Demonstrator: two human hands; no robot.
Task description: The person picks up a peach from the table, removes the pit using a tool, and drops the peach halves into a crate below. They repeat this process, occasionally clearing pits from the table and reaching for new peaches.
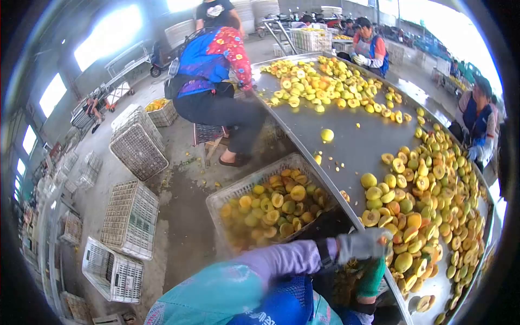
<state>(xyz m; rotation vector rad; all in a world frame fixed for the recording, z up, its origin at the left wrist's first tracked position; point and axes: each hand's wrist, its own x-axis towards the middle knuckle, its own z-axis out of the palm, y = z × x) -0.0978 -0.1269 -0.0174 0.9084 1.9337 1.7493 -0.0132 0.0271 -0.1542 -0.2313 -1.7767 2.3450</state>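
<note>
My left hand [365,244], in a grey glove below a lilac sleeve and dark wristband, is over the near edge of the metal sorting table [346,146]. Its fingers are curled beside a heap of halved yellow-green peaches [403,262]; whatever they hold is hidden. Beneath it shows a green sleeve [372,279], but I cannot see my right hand. Many halves in the heap lie cut side up, some with a hollow in the middle. To the left of the table, a pale plastic crate [219,206] on the floor holds more peaches.
A person in a flowered sleeve [208,65] bends at the table's far left. Two co-workers [371,49] [479,122] are along the opposite side. Another peach pile [319,81] lies at the far end. Stacked crates [130,216] and a tilted crate [138,143] stand on the floor.
</note>
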